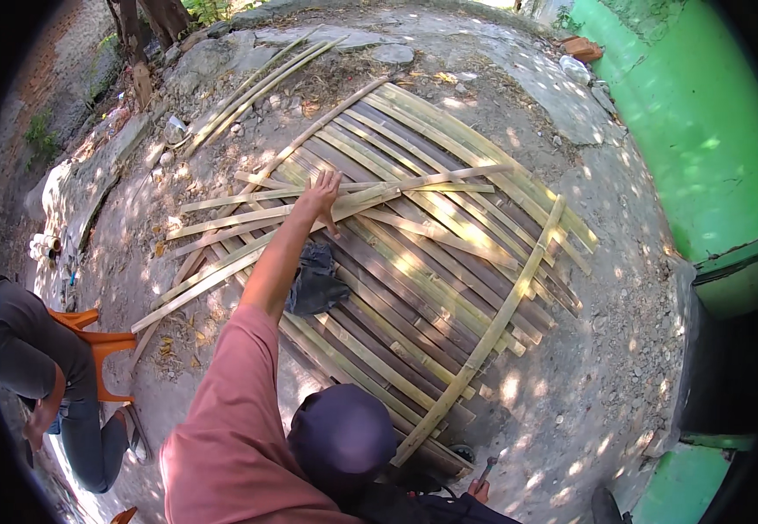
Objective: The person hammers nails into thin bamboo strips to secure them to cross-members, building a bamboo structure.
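Observation:
A big mat of woven bamboo strips (431, 262) lies on the dirt ground. At the bottom edge, my right hand (481, 490) comes out of a dark sleeve and is closed on the handle of a small hammer-like tool (488, 464), just off the mat's near corner. My left hand is out of sight. A co-worker in a pink shirt (230, 419) and dark cap crouches right in front of me. Their outstretched hand (322, 196) presses on loose bamboo strips (248, 214) laid across the mat's far left part.
A dark cloth (316, 279) lies on the mat by the co-worker's arm. Another person sits on an orange plastic chair (99, 345) at the left. More bamboo slats (256, 83) lie farther off. A green wall (702, 122) runs along the right, with rubble and stones around.

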The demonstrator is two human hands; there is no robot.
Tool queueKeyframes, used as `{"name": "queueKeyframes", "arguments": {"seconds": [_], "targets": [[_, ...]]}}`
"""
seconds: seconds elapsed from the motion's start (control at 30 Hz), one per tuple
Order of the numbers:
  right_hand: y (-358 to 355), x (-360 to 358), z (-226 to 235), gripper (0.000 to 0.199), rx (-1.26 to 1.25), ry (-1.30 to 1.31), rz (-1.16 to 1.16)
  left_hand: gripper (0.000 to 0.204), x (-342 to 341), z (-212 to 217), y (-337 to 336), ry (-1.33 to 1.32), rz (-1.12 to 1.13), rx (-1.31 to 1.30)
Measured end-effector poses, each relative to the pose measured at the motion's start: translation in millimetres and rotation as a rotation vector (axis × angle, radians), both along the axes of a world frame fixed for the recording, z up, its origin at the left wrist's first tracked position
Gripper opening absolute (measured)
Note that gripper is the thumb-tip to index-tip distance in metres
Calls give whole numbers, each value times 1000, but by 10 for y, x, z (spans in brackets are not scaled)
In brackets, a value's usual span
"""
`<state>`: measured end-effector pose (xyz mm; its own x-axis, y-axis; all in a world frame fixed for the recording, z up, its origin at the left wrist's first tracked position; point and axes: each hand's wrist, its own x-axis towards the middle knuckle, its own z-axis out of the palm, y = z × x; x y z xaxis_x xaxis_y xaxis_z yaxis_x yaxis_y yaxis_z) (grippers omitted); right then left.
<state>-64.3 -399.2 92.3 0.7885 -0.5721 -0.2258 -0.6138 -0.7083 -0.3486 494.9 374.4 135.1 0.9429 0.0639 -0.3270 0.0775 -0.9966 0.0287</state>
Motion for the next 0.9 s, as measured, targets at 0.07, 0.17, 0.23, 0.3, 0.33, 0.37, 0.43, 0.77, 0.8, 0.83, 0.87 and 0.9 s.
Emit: {"name": "queueKeyframes", "arguments": {"seconds": [0.07,0.17,0.23,0.3,0.33,0.37,0.43,0.77,0.8,0.83,0.87,0.9], "targets": [[-70,-37,-99,35,-31,35,3,173,-53,-133,195,10,20,-115],[-180,-69,-197,33,-52,79,-7,146,85,-211,153,10,-33,-131],[-309,-104,-230,33,-68,100,-7,126,221,-224,132,-9,-88,-144],[-385,-110,-318,32,-55,90,3,108,380,-191,310,-37,-134,-189],[-558,-105,-269,31,-94,86,-1,101,470,-204,183,-100,-127,-211],[-317,-162,-228,30,-81,94,-18,94,311,-332,165,-109,-112,-189],[215,-166,-78,27,-49,111,-41,84,49,-409,293,-68,-68,-136],[396,131,491,22,-34,54,-107,68,37,193,-189,-178,-200,-240],[371,134,523,23,-52,4,-80,65,2,298,-261,-190,-189,-255],[436,145,503,24,-62,-2,-64,63,-87,396,-223,-189,-178,-249],[476,172,471,24,-21,-99,-15,61,-197,480,-182,-225,-192,-263],[423,274,505,24,19,-73,-6,60,-214,635,-192,-280,-205,-288]]}}
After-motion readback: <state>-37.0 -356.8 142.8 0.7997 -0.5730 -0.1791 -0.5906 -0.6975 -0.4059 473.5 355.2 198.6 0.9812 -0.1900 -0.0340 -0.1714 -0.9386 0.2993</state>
